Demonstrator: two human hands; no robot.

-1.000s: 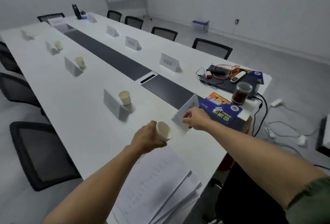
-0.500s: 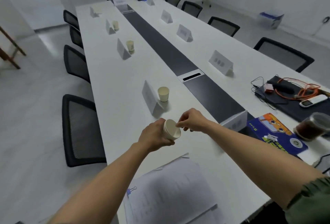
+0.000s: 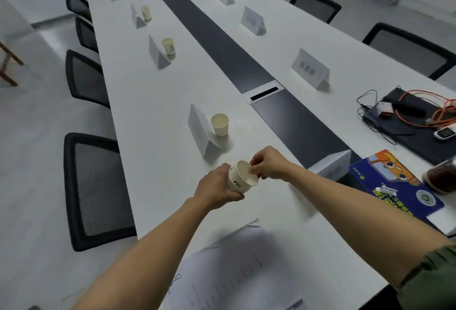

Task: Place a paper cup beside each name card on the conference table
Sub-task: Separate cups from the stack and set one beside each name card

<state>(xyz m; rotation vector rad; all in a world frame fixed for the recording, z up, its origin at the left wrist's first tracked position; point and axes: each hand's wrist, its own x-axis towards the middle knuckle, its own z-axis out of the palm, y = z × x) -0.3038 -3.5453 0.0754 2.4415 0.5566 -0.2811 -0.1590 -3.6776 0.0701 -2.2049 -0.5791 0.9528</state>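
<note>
The left hand (image 3: 217, 190) gripped a tilted stack of cream paper cups (image 3: 240, 178) above the white surface (image 3: 153, 102); its fingers were mostly hidden behind the stack. The right hand's (image 3: 267, 164) fingers pinched the top cup's rim. A placed cream paper cup (image 3: 219, 125) stood just beside a white folded name card (image 3: 201, 133). The card lettering was illegible.

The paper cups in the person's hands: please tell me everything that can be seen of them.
The paper cups are a short nested stack, cream-white, with a small dark mark on the outermost wall. Several rims show stacked at its left. The stack lies tilted, mouth toward the right and the camera, above the white table, not touching it. The left hand wraps its base; the right hand pinches the innermost rim.
</note>
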